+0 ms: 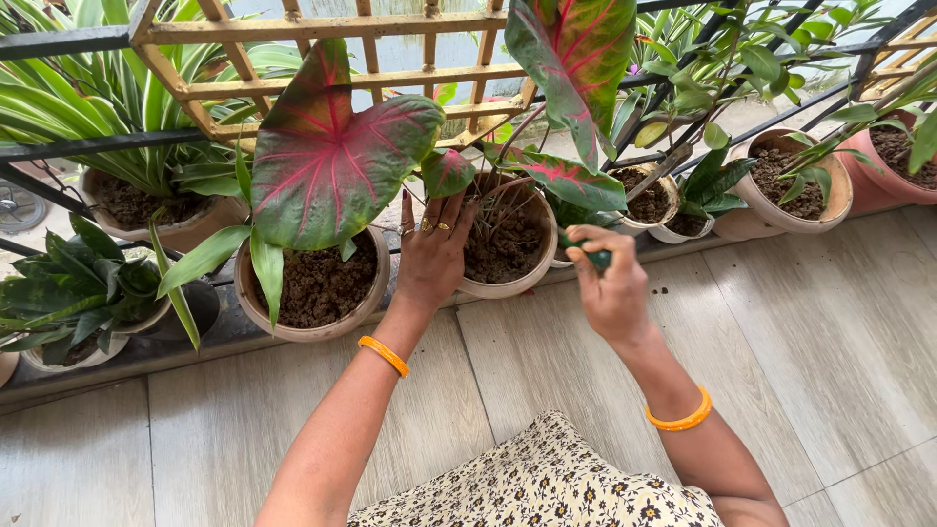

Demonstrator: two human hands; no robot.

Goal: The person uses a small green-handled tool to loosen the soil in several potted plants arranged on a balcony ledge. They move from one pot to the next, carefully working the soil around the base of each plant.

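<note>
While the left hand (432, 256) rests on the near rim of a tan pot (508, 285) of brown soil, its fingers reach up among the stems at the pot's left side, and its grip looks loosely curled; whether it holds a stem I cannot tell. Gold rings sit on its fingers and an orange bangle (384, 355) circles the wrist. Just to the right, the right hand (610, 288) has its grip closed on a small dark green thing (591, 256), perhaps a tool handle or a leaf, held just beside the pot's right rim. Another orange bangle (680, 420) sits on that forearm. From the pot rise red-veined green leaves (330, 156), the largest hanging over the neighbouring pot (314, 293) to the left. Both pots stand in a row with others along the foot of a railing (88, 146), on a dark ledge at the edge of a pale plank floor (830, 342). A wooden trellis (293, 83) stands behind the leaves. Striped green plants (88, 93) fill the pots at far left.
</note>
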